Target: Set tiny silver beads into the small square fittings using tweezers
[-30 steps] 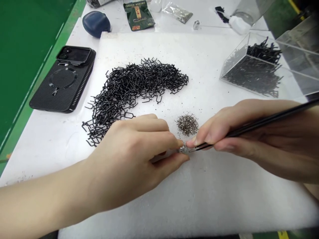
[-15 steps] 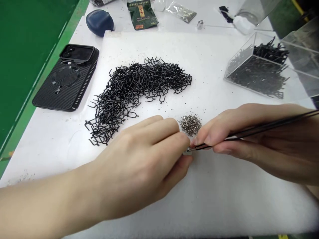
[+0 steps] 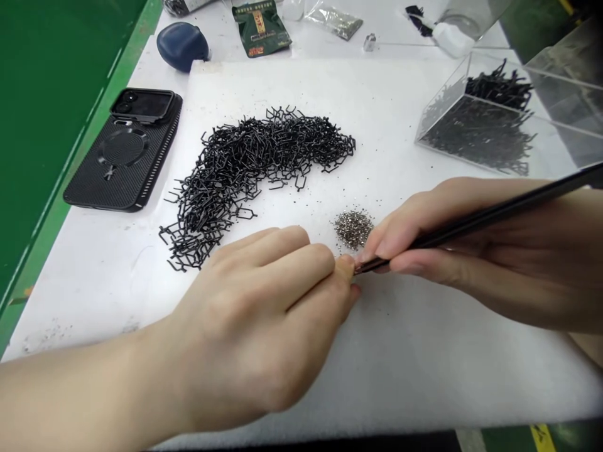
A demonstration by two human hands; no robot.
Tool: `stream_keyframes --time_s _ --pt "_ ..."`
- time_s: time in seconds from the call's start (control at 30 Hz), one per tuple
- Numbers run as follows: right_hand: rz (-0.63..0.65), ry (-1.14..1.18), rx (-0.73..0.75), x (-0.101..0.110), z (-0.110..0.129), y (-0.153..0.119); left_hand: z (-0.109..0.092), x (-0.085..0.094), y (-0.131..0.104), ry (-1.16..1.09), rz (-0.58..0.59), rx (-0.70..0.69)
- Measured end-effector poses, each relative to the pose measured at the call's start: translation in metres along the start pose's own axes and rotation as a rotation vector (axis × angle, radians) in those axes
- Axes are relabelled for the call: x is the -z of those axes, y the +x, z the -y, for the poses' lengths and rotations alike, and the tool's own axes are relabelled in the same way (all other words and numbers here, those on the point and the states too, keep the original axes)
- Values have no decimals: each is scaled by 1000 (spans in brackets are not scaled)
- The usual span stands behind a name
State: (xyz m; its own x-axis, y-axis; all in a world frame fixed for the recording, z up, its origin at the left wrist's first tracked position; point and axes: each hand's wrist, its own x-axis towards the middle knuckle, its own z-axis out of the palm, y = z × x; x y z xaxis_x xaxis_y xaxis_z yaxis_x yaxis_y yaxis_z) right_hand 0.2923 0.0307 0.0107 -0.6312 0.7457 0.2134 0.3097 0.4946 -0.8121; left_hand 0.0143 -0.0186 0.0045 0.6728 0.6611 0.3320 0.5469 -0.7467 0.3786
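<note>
Your left hand [image 3: 254, 314], lower centre of frame: fingers curled closed, can't tell what they pinch. Your right hand [image 3: 513, 282], right side: thumb and fingers closed on black tweezers [image 3: 480, 221], tips by left fingertips. Probably light, stiff, with delicate tips; best grip lower shaft. Long axis slants up to right edge, tips pointing lower left. Beyond: metallic bits [image 3: 353, 228].

Left hand [image 3: 268, 314]: back up, fingers curled in, tips just on the near side of the granule pile [image 3: 353, 230]. Left forearm [image 3: 85, 389] comes in from left of pile. Right hand [image 3: 461, 251]: right of pile, thumb and index pinched, tips beside left's.
</note>
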Motion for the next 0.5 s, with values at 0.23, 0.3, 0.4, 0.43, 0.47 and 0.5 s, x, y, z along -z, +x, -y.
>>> stream_keyframes --time_s 0.23,0.3,0.4,0.43,0.47,0.5 --pt "-77 -15 -20 -1 -5 -6 1 0 -1 20 -34 -26" --pt "-94 9 -10 -2 -8 -7 0 1 0 36 -46 -11" --pt "-85 35 -10 -3 -10 -7 0 2 1 -1 -57 46" --pt "-82 36 -11 -3 -10 -6 0 2 2 -24 -63 55" --pt "-82 37 -12 -3 -10 -6 1 2 2 -46 -63 68" --pt "-79 37 -16 -3 -10 -7 1 2 2 -66 -59 80"
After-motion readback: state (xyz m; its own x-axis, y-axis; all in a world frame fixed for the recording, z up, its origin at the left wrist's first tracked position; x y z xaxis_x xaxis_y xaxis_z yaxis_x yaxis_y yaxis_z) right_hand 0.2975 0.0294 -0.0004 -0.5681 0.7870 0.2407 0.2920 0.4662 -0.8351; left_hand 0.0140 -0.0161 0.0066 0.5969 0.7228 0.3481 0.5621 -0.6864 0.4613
